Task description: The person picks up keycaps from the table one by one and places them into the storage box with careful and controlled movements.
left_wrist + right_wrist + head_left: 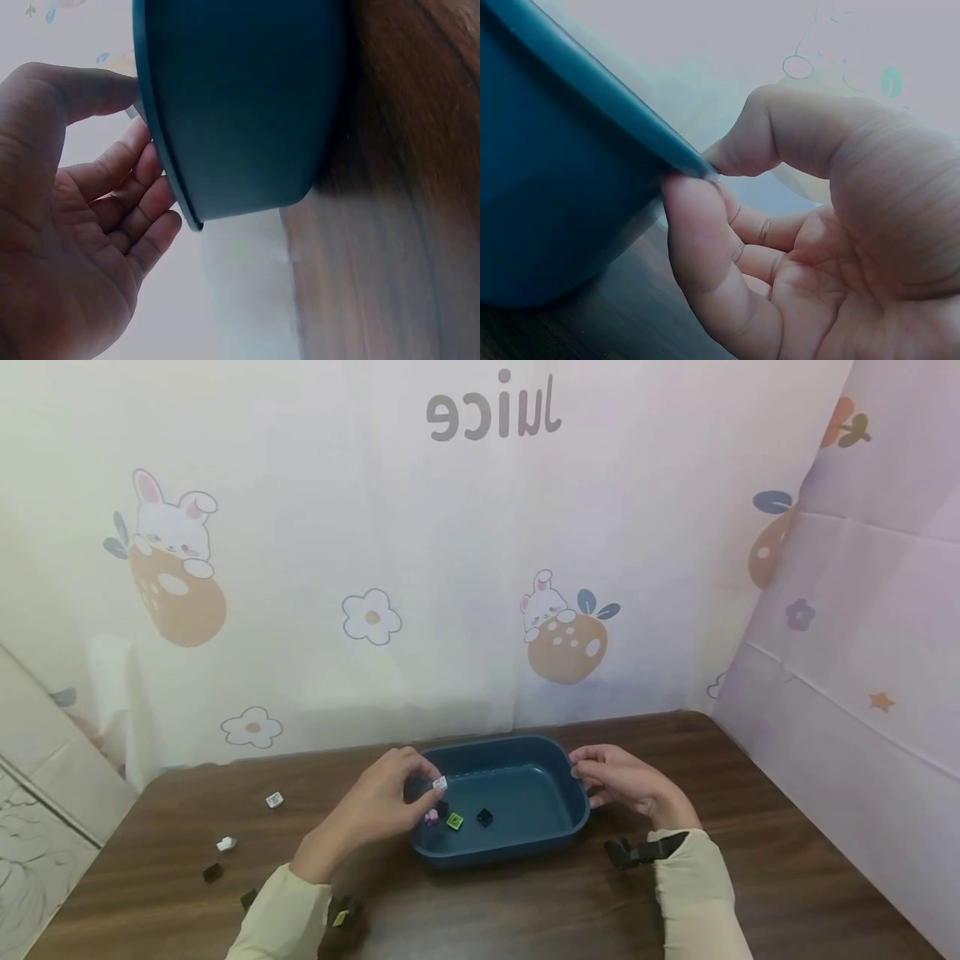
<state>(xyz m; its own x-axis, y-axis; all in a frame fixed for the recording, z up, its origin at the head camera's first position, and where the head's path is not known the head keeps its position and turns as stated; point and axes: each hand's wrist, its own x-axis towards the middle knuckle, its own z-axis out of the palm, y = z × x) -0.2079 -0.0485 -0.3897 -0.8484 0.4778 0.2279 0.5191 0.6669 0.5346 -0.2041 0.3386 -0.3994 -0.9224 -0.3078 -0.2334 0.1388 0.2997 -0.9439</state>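
Note:
A dark blue plastic basin (536,793) stands on the table. Over its left end, my left hand (378,797) pinches a small white square block (440,783) between thumb and fingers. Below that hand, a lime-green block (454,821), a black block (485,817), a pink piece (431,816) and another dark piece lie on the basin floor. At the opposite end, my right hand (622,781) grips the basin's rim; the right wrist view has thumb and index finger pinching the rim (615,97). In the left wrist view, the basin's wall (240,112) mostly hides the white block.
Left of the basin on the brown wooden table (487,910) lie a white block (274,799), a white irregular piece (226,843) and a black block (213,872). Dark pieces, one with yellow-green (341,917), sit beside my left sleeve. A printed curtain (450,543) hangs behind.

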